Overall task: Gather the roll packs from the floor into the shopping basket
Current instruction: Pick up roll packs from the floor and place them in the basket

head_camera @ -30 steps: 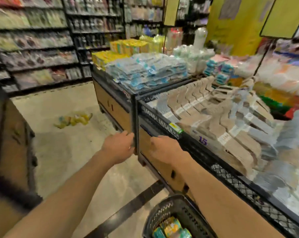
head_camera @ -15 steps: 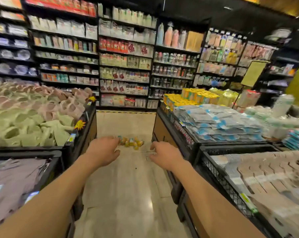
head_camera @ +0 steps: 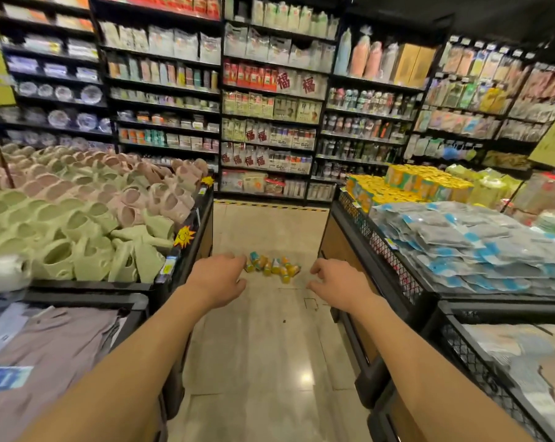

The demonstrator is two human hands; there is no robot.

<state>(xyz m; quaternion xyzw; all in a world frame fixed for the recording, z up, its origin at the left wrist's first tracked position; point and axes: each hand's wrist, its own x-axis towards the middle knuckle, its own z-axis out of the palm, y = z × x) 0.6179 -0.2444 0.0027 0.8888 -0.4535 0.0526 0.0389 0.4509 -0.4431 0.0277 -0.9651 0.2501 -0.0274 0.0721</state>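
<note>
Several yellow and teal roll packs [head_camera: 272,266] lie in a loose heap on the tiled floor, far down the aisle. My left hand [head_camera: 218,279] and my right hand [head_camera: 336,283] are stretched out in front of me at about waist height, well short of the packs. Both hands hold nothing and their fingers are loosely curled and apart. The shopping basket is out of view.
A display bin of green and pink slippers [head_camera: 87,224] borders the aisle on the left, with folded grey clothes [head_camera: 46,355] nearer me. A black mesh bin [head_camera: 384,250] of blue-grey packets borders the right. Tall stocked shelves [head_camera: 269,116] close the aisle's far end.
The view has swung left from the right-hand bins to look down the aisle, and the basket has dropped out of view. The roll packs now appear nearer and centred between my hands.
</note>
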